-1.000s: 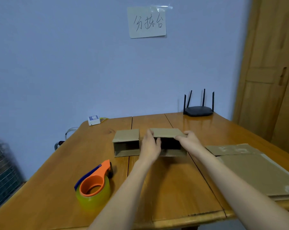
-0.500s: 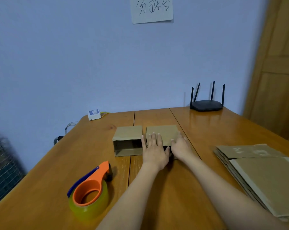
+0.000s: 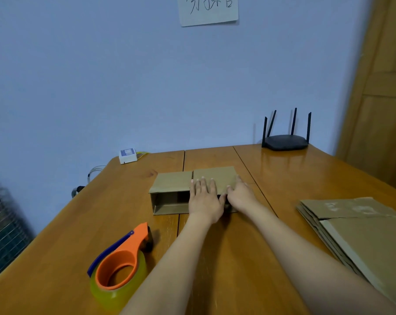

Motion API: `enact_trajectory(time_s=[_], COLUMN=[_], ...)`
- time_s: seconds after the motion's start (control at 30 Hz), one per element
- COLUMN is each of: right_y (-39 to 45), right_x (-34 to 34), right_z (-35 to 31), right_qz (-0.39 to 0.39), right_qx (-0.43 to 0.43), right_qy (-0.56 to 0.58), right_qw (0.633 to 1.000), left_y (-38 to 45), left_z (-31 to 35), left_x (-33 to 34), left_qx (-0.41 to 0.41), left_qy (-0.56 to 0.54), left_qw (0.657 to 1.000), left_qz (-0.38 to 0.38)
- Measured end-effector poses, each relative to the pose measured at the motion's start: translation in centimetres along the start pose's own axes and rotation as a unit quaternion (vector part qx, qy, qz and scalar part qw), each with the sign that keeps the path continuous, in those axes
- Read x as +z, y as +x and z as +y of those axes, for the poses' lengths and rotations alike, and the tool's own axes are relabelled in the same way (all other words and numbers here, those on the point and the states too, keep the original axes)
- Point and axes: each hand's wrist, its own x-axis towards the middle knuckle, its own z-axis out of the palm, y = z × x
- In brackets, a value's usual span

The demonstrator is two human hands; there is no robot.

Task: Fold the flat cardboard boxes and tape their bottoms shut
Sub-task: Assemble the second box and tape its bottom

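Tape dispenser [image 3: 119, 267] lies well left of and nearer than the left hand [image 3: 204, 198], untouched. Formed box [image 3: 171, 193] sits just left of that hand. Both hands lie flat, fingers straight, on the second box [image 3: 215, 178], right hand [image 3: 241, 195] alongside. Advise aligning box edges before releasing. Flat boxes [image 3: 360, 226] wait far right

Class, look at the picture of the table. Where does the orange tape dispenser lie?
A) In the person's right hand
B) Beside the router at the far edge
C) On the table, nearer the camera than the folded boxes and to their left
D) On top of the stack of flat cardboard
C: the orange tape dispenser lies on the table, untouched, in front and left of the folded boxes, while both hands rest on the right-hand box.
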Motion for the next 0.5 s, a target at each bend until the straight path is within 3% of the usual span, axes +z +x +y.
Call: enact_trajectory(time_s=[0.13,0.3,0.5], right_y=[-1.5,-4.5,-10.0], right_x=[-1.8,-5.6,-10.5], right_z=[0.3,1.2,2.0], right_qz=[0.033,0.008,0.000], right_qx=[-0.038,-0.053,-0.038], right_qy=[-0.144,-0.305,-0.385], right_qw=[0.988,0.951,0.922], left_y=[-0.5,-2.8,-7.1], left_z=[0.3,1.0,4.5], left_x=[-1.4,-3.6,-6.4], left_qx=[0.007,0.011,0.026], left_qy=[-0.028,-0.059,-0.075], left_qw=[1.000,0.998,0.996], left_qz=[-0.012,-0.022,-0.047])
